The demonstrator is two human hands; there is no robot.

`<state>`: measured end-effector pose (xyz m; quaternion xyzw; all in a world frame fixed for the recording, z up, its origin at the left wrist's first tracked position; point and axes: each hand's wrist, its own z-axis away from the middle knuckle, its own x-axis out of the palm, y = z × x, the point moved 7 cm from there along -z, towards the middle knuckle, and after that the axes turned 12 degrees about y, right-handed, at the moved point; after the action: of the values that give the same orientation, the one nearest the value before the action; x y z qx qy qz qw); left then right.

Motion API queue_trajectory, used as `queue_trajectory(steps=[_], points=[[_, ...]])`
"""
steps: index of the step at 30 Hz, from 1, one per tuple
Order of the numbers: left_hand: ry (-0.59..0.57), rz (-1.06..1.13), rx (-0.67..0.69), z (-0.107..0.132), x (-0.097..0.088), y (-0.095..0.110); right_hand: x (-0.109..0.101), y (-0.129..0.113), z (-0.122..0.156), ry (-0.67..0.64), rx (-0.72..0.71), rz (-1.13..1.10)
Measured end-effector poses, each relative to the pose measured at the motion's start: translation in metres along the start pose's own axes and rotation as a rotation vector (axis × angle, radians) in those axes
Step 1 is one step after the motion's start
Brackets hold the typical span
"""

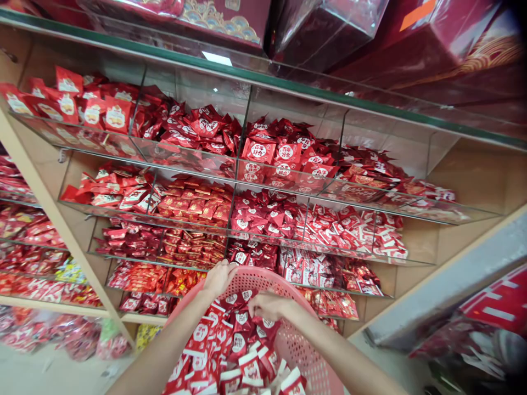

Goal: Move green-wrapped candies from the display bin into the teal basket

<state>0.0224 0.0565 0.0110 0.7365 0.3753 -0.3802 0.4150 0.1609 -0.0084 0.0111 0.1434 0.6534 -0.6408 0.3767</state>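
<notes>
A pink perforated plastic basket [302, 329] stands before me, filled with small red-and-white wrapped packets [214, 340]. Its far rim is under my left hand [220, 278], the fingers closed over the edge toward the shelves. Inside the basket, my right hand [267, 305] is bent down with curled fingers against dark red packets [241, 321] that carry white round labels. The fingertips are partly hidden, so what lies between them is not clear. White-ended packets [251, 366] lie nearer to me in the basket.
Tiered glass shelves [280, 186] with dividers hold heaps of red packets [284, 156]. Large dark red boxes [329, 27] sit on the glass shelf above. Bagged goods [78, 334] lie on the floor at left. A grey pillar [411, 307] stands at right.
</notes>
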Motion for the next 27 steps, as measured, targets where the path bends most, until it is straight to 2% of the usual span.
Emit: queue_trajectory(steps=[3, 7, 10, 12, 15, 17, 19, 21, 23, 25, 27], points=[[0.003, 0.003, 0.014, 0.0, 0.0, 0.0, 0.024, -0.006, 0.0, -0.172, -0.15, 0.219], [0.009, -0.008, 0.026, 0.0, 0.0, 0.001, 0.033, -0.005, -0.004, -0.146, -0.23, 0.337], [0.012, -0.017, 0.03, 0.001, 0.0, 0.001, 0.024, -0.012, -0.005, -0.089, -0.324, 0.403], [0.016, -0.013, 0.038, 0.001, 0.0, 0.001, 0.009, -0.027, -0.004, -0.066, -0.384, 0.371], [0.014, 0.005, 0.038, 0.0, 0.001, 0.0, -0.026, -0.068, 0.001, -0.014, -0.487, 0.293], [0.01, 0.009, 0.03, 0.0, 0.002, -0.001, -0.059, -0.1, 0.002, 0.118, -0.555, 0.26], [0.009, 0.009, 0.027, 0.0, 0.003, -0.002, -0.094, -0.123, -0.001, 0.303, -0.559, 0.277], [0.016, 0.01, 0.029, -0.001, 0.003, -0.002, -0.127, -0.133, -0.009, 0.483, -0.518, 0.333], [0.023, 0.017, 0.029, 0.0, 0.003, -0.002, -0.15, -0.136, -0.021, 0.607, -0.475, 0.428], [0.033, 0.026, 0.023, 0.0, 0.002, -0.003, -0.163, -0.138, -0.037, 0.654, -0.453, 0.551], [0.037, 0.032, 0.014, 0.0, 0.002, -0.003, -0.165, -0.141, -0.053, 0.642, -0.454, 0.673]])
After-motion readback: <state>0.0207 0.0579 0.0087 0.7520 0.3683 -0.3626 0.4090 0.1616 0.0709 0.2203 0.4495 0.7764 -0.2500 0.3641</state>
